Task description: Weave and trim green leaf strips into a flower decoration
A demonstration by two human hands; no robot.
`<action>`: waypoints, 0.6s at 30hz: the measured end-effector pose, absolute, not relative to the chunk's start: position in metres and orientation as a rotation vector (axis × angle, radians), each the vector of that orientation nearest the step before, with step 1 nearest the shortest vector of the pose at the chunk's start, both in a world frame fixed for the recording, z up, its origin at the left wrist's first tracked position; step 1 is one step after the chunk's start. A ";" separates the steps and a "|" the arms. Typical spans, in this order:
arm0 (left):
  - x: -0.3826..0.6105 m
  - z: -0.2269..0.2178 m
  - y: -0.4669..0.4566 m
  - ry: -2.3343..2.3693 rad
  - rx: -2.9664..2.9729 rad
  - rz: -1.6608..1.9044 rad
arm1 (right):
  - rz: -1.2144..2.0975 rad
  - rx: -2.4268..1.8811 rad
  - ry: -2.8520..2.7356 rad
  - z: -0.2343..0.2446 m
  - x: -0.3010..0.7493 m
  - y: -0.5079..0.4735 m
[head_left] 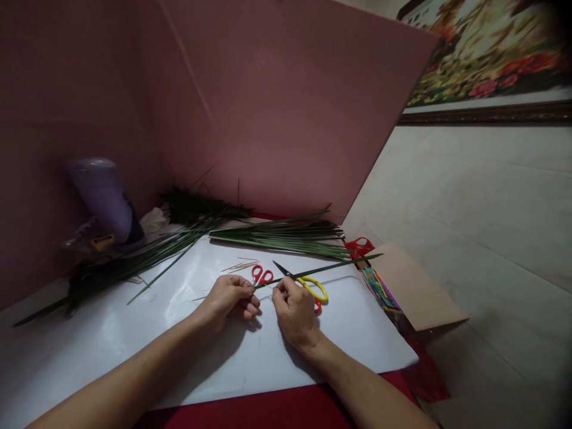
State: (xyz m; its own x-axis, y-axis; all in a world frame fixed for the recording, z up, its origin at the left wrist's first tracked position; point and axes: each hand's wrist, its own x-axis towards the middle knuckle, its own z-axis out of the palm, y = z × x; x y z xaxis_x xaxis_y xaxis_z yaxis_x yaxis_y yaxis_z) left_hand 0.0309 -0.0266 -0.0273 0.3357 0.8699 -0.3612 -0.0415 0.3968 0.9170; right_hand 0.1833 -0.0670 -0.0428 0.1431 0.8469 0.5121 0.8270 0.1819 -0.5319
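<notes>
My left hand (232,301) pinches one end of a long, narrow green leaf strip (333,266) between thumb and forefinger. The strip stretches to the right, passing just beyond my right hand (297,310). The fingers of that hand are closed, and a thin pale strand (269,287) runs between them and my left fingertips. Small scissors with red handles (261,274) lie just beyond my hands. Scissors with yellow handles (318,288) and dark blades lie beside my right hand, partly hidden by it. Another red handle (317,305) shows next to its wrist side.
Bundles of green leaves (277,241) lie across the back of the white-covered table (214,363). Thin brown slivers (241,266) lie beyond my left hand. A purple object (105,199) stands at the left. A box (379,289) with colourful items and a cardboard flap (420,292) is at the right.
</notes>
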 end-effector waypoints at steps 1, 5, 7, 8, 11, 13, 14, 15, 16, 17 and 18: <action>0.030 -0.027 -0.026 1.065 0.968 0.753 | 0.040 -1.600 -1.632 -0.043 0.185 -0.067; 0.027 -0.026 -0.023 1.070 0.912 0.813 | 0.159 -1.424 -1.733 -0.044 0.189 -0.070; 0.026 -0.026 -0.023 1.038 0.907 0.839 | 0.237 -1.303 -1.875 -0.044 0.188 -0.073; 0.026 -0.026 -0.023 1.020 0.911 0.854 | 0.262 -1.255 -1.932 -0.044 0.188 -0.074; 0.026 -0.027 -0.024 0.994 0.938 0.909 | 0.288 -1.186 -1.963 -0.044 0.185 -0.075; 0.026 -0.027 -0.026 0.993 0.972 0.954 | 0.348 -1.210 -1.850 -0.045 0.184 -0.072; 0.027 -0.026 -0.027 0.986 0.994 0.973 | 0.430 -1.223 -1.762 -0.047 0.183 -0.069; 0.028 -0.026 -0.028 0.972 1.016 0.985 | 0.545 -1.226 -1.649 -0.049 0.183 -0.067; 0.028 -0.026 -0.030 0.955 1.040 0.988 | 0.683 -1.210 -1.512 -0.051 0.183 -0.064; 0.030 -0.026 -0.033 0.937 1.066 0.983 | 0.813 -1.177 -1.371 -0.052 0.182 -0.061; 0.031 -0.026 -0.035 0.920 1.099 0.973 | 0.911 -1.136 -1.244 -0.054 0.182 -0.059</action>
